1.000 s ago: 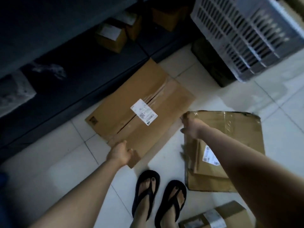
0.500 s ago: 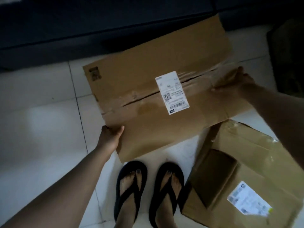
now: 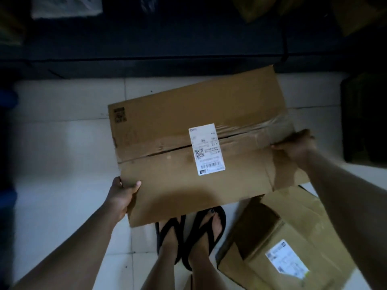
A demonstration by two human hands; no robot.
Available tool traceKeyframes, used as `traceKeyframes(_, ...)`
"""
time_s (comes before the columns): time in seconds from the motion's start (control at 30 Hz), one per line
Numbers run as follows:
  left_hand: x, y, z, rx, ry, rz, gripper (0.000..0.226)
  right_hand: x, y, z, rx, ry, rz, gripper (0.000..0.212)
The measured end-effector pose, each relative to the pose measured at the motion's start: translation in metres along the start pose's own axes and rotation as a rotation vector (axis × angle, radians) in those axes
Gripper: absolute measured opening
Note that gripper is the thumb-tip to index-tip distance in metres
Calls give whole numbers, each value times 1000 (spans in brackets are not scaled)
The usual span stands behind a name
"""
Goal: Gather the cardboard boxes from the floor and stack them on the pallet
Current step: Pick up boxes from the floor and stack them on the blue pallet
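A large flattened cardboard box with a white shipping label is held up above the white tiled floor, in front of me. My left hand grips its near left corner, thumb on top. My right hand grips its right edge by the taped seam. A second flattened box with its own label lies on the floor at the lower right, partly under my right forearm. The pallet is not in view.
My feet in black flip-flops stand just below the held box. A dark low shelf unit runs along the far side, with cardboard pieces in its shadow. A dark object stands at the right.
The large box has come up off the floor and closer to me, turned more level. My right hand has settled on its right edge. The view has shifted to look straight down.
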State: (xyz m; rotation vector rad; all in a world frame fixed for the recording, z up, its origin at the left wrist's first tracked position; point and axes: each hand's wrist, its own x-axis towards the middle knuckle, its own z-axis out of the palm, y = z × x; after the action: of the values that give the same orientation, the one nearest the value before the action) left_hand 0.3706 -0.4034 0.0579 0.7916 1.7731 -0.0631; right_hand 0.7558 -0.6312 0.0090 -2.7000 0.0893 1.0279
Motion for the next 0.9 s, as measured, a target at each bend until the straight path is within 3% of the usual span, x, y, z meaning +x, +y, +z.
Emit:
traceKeyframes(0.13, -42, 38, -73, 17, -1, 60, 39, -57, -25, -19, 47, 22, -24, 101)
traceKeyframes(0.23, -72, 74, -128, 31, 13, 103, 47, -158, -84, -51, 142, 35, -35, 94)
traceKeyframes(0.37, -108, 110, -211, 14, 10, 164, 48, -259, -138, -65, 226, 8, -7, 68)
traceKeyframes(0.5, -128, 140, -315, 4, 31, 165, 56, -349, -207, -52, 250, 19, -74, 67)
traceKeyframes(0.7, -99, 186, -502, -21, 66, 250, 58, -483, -327, 35, 268, -20, -142, 69)
traceKeyframes(0.83, -59, 225, -629, 13, 80, 308, 77, -557, -394, 118, 304, -37, -142, 65)
traceKeyframes(0.9, -39, 240, -684, 16, 111, 334, 76, -588, -423, 157, 341, -49, -133, 66)
